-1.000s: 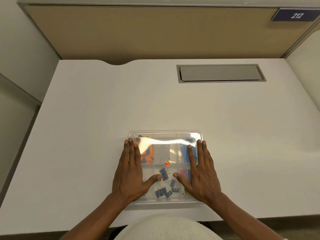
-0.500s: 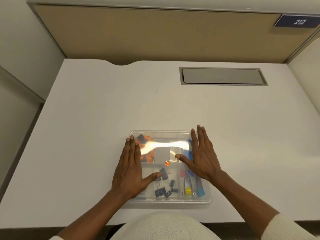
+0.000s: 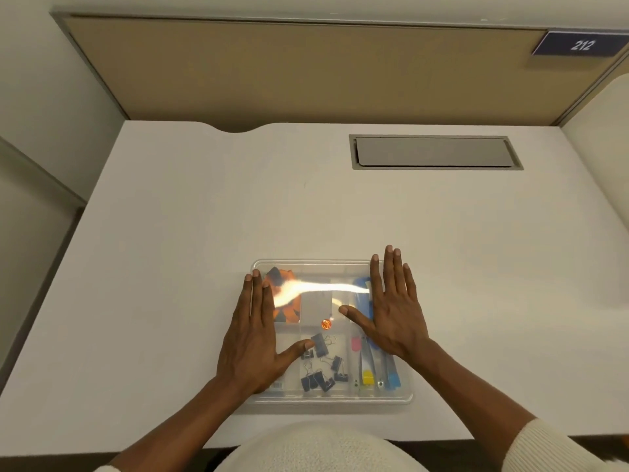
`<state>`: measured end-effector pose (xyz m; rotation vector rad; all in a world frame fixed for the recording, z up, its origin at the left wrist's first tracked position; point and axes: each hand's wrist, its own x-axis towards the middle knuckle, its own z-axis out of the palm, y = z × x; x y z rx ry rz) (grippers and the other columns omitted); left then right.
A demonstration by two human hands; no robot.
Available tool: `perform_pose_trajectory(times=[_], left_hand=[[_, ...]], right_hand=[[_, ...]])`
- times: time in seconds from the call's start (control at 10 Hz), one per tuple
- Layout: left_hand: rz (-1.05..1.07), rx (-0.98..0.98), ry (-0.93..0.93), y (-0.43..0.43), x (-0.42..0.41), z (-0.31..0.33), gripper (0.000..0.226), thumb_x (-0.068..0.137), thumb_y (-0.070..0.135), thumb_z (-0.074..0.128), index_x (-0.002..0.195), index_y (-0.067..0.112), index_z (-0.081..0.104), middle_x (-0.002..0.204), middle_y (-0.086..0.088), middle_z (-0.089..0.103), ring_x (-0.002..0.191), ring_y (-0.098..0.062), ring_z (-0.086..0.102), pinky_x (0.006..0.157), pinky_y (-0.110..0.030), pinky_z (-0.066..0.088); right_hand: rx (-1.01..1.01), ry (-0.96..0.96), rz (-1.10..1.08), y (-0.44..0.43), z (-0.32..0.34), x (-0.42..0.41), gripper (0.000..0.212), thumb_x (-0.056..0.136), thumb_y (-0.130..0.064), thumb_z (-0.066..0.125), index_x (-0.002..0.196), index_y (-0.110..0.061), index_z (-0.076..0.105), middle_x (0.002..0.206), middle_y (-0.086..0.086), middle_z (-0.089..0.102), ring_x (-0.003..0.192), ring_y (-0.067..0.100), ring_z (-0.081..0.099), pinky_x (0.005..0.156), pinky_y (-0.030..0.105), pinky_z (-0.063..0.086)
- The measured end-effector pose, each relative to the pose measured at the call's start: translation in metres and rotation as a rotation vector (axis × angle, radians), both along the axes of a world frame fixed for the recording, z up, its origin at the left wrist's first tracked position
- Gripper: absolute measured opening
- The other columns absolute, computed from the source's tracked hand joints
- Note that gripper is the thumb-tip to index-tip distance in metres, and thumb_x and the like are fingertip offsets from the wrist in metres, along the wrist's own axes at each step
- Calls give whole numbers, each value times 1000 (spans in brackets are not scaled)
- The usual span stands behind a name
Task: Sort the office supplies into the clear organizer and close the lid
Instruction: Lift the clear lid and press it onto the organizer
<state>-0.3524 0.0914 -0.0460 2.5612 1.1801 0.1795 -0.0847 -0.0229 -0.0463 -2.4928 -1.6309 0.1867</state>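
The clear organizer (image 3: 326,400) lies on the white desk near its front edge, with its transparent lid down over the compartments. Through the lid I see several dark binder clips (image 3: 321,379), orange and dark pieces (image 3: 289,310) at the back left, a small orange ball (image 3: 326,324), and pens or markers (image 3: 367,376) along the right side. My left hand (image 3: 253,342) lies flat on the lid's left side, fingers spread. My right hand (image 3: 396,315) lies flat on the lid's far right part, its fingertips past the back edge. Neither hand holds anything.
The white desk (image 3: 204,233) has a grey cable hatch (image 3: 435,152) at the back right and a curved notch in its back edge. A tan partition panel (image 3: 306,69) with a "212" sign (image 3: 582,45) stands behind. Glare streaks across the lid.
My right hand has slid from the lid's near right part toward its far right corner. My left hand has stayed in place on the lid.
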Motion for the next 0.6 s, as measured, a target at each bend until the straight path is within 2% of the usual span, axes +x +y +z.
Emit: perform_pose_trajectory(times=[0.1,0.2,0.4,0.5,0.6], left_hand=[[-16,22,15,-1,0,1,129,80,94,44,167,10,-3,176,-9,-11,164,-26,-7,130,-45,15],[-19,21,12,-1,-1,8,125,82,93,42,167,12,0,176,-8,-11,164,-26,-7,129,-55,22],[-49,50,66,-2,-2,14,127,80,95,40,167,9,5,175,-14,-13,164,-29,-6,129,-59,16],[-65,58,111,1,-3,18,140,67,105,38,167,11,10,175,-15,-11,163,-31,-6,129,-63,8],[-98,83,83,0,-3,24,137,68,104,40,166,10,19,175,-17,-6,163,-33,-3,128,-64,11]], right_hand=[[-17,-14,3,0,1,0,111,87,-88,29,164,-12,-1,171,15,-10,159,32,-8,126,58,15],[-39,-28,-8,-1,2,0,111,85,-89,27,164,-15,0,172,13,-11,159,32,-8,125,60,13],[-88,21,-30,-3,10,-3,110,83,-92,17,164,-21,0,171,8,-17,158,28,-14,126,59,6],[-26,72,-10,-2,21,-4,110,82,-91,18,164,-19,4,171,8,-15,158,26,-14,127,57,8],[27,137,-18,0,36,-4,112,81,-92,19,164,-18,3,171,7,-15,158,24,-15,128,55,7]])
